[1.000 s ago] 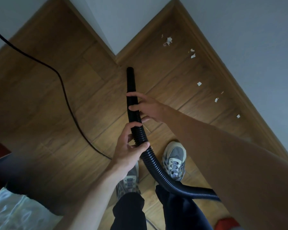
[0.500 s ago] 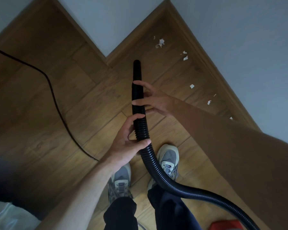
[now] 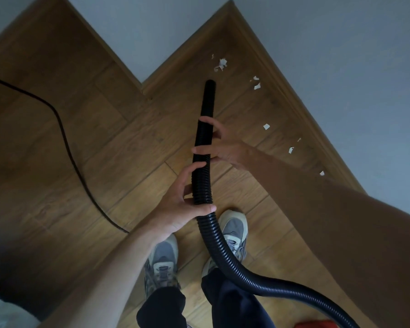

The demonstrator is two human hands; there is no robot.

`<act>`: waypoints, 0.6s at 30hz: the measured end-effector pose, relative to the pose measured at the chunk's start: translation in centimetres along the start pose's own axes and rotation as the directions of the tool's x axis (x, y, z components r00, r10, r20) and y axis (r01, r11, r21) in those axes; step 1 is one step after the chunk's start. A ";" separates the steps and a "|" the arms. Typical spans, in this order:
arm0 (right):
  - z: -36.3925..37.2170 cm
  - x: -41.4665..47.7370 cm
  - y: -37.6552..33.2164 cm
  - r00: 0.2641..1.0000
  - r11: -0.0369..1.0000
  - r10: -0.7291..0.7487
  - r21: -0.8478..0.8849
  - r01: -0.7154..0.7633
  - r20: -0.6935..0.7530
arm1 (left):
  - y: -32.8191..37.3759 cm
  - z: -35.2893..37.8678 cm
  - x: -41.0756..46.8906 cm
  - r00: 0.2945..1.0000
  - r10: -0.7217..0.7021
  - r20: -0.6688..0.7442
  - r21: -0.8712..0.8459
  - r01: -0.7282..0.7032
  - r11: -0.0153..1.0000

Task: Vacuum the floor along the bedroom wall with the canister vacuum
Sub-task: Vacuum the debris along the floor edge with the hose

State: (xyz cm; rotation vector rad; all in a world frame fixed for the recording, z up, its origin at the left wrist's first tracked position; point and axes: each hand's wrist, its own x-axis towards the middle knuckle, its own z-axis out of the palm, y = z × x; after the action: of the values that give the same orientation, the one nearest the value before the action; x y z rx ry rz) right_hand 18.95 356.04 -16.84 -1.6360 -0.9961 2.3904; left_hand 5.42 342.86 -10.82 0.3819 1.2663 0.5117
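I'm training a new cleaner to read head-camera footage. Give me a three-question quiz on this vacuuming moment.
1. True or false: the left hand and the right hand both hold the black ribbed plastic vacuum hose.
2. The white paper scraps lie: A) on the floor beside the wooden baseboard on the right; B) under the grey shoes; C) on the black cable.
3. Which hand is nearer the hose's open end?
Key: 1 true; 2 A; 3 the right hand.
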 end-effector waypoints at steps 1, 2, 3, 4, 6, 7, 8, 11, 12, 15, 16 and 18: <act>-0.1 0.1 -0.1 1.000 1.000 -0.002 0.008 0.002 -0.001 | 0.2 -0.1 0.1 1.000 -0.008 0.010 0.000 0.008 1.000; -0.2 0.2 -0.2 1.000 1.000 -0.007 0.019 0.007 -0.006 | 0.4 -0.1 0.1 0.999 -0.020 0.026 0.005 0.020 1.000; -0.3 0.3 -0.4 1.000 0.999 -0.012 0.031 0.012 -0.014 | 0.6 -0.1 0.2 0.998 -0.033 0.045 0.014 0.033 0.999; -0.3 0.5 -0.6 1.000 0.999 -0.017 0.039 0.018 -0.017 | 0.8 -0.1 0.2 0.997 -0.042 0.065 0.024 0.041 0.999; -0.6 0.8 -0.9 1.000 0.999 -0.021 0.032 0.022 -0.013 | 1.2 -0.1 0.5 0.995 -0.044 0.089 0.036 0.041 0.998; -0.8 0.9 -1.1 1.000 1.000 -0.022 0.021 0.022 -0.010 | 1.4 0.0 0.6 0.994 -0.042 0.098 0.038 0.038 0.999; -1.1 1.1 -1.1 1.000 1.000 -0.022 0.012 0.022 -0.007 | 1.6 0.1 0.8 0.994 -0.039 0.105 0.038 0.036 0.999; -2.1 1.3 -1.3 1.000 1.000 -0.020 -0.009 0.020 -0.008 | 1.9 0.4 1.6 0.992 -0.043 0.116 0.032 0.039 0.999; -2.3 1.4 -1.4 1.000 1.000 -0.021 -0.017 0.021 -0.012 | 2.0 0.6 1.8 0.992 -0.044 0.119 0.025 0.041 0.999; -3.0 1.6 -1.7 0.999 0.999 -0.024 -0.025 0.023 -0.025 | 2.5 1.0 2.5 0.990 -0.040 0.136 0.011 0.038 0.999; -3.2 1.7 -1.9 0.999 0.999 -0.026 -0.025 0.025 -0.030 | 2.7 1.1 2.6 0.990 -0.035 0.138 0.003 0.034 0.999; -3.4 2.1 -2.2 0.999 0.999 -0.032 -0.023 0.031 -0.036 | 3.0 1.2 3.0 0.990 -0.025 0.137 -0.018 0.028 0.999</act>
State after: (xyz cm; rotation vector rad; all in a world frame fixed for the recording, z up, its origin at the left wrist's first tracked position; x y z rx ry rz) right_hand 20.35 360.22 -18.02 -1.6521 -1.0389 2.3294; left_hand 6.74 347.04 -11.26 0.3767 1.1313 0.4676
